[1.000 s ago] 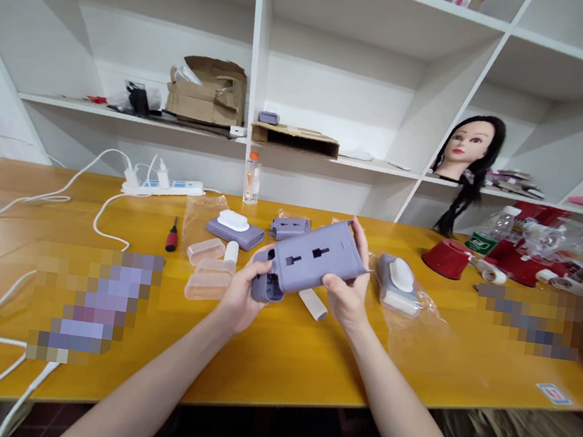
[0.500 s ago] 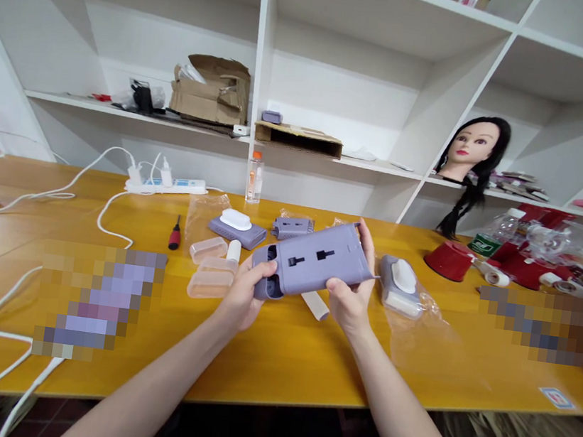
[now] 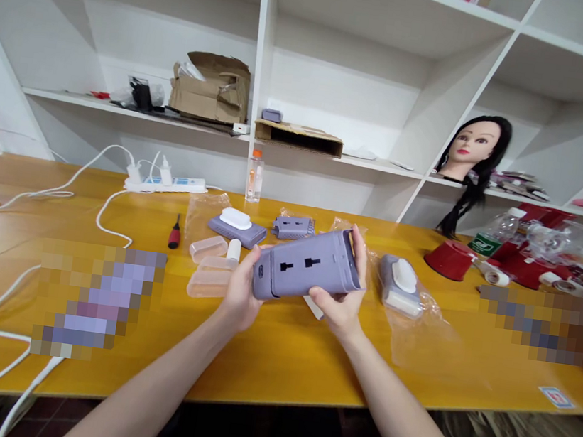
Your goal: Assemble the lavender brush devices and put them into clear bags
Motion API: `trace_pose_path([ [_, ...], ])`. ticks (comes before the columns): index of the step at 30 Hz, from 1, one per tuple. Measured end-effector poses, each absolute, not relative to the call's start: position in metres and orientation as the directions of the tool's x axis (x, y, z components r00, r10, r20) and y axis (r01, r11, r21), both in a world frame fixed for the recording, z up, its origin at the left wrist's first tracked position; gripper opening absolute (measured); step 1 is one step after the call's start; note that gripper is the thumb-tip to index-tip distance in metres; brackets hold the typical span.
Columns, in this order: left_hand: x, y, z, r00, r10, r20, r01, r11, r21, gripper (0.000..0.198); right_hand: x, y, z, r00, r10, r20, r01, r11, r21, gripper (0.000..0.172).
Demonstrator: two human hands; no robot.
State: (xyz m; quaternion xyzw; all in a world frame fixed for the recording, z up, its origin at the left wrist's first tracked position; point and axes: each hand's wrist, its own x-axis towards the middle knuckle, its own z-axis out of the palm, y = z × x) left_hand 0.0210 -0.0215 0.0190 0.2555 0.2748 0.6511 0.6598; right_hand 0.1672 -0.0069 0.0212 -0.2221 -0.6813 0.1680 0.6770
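Note:
Between my two hands, above the table, is a purple plastic case [image 3: 298,271] with two black T-shaped slots in the face toward me. My left hand [image 3: 246,288] is closed round its left end, thumb at the upper corner. My right hand [image 3: 340,304] grips the right end, thumb on the lower edge and fingers behind. That right end is hollow. Partly hidden below the case lies a white strip [image 3: 314,307]. Behind it rests a smaller purple piece [image 3: 293,227] with similar slots. Clear plastic trays [image 3: 210,283] and a small white cylinder [image 3: 233,249] lie near my left hand.
Purple units with white tops lie left [image 3: 236,229] and right [image 3: 402,283], the right one on clear plastic wrap [image 3: 426,337]. A red-handled screwdriver [image 3: 174,235], a power strip [image 3: 167,186], a bottle [image 3: 254,178] and red containers [image 3: 447,260] stand or lie around. White cables cross the left side.
The case has turned in my hands: the openings at its left end are out of sight, and its hollow right end now shows. My left thumb has moved off those openings.

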Motion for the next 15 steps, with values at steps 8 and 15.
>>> trace_pose_path([
  [8,0.015,-0.012,0.013,-0.144,0.984,-0.102,-0.668,-0.021,0.744,0.027,0.164,-0.003,0.020,-0.189,0.650,0.736,0.004,0.750,-0.661,0.104],
  [15,0.000,-0.001,0.012,-0.415,0.905,0.089,-0.416,-0.276,0.867,0.031,0.183,0.002,0.036,-0.365,0.779,0.511,0.019,0.555,-0.832,0.089],
])
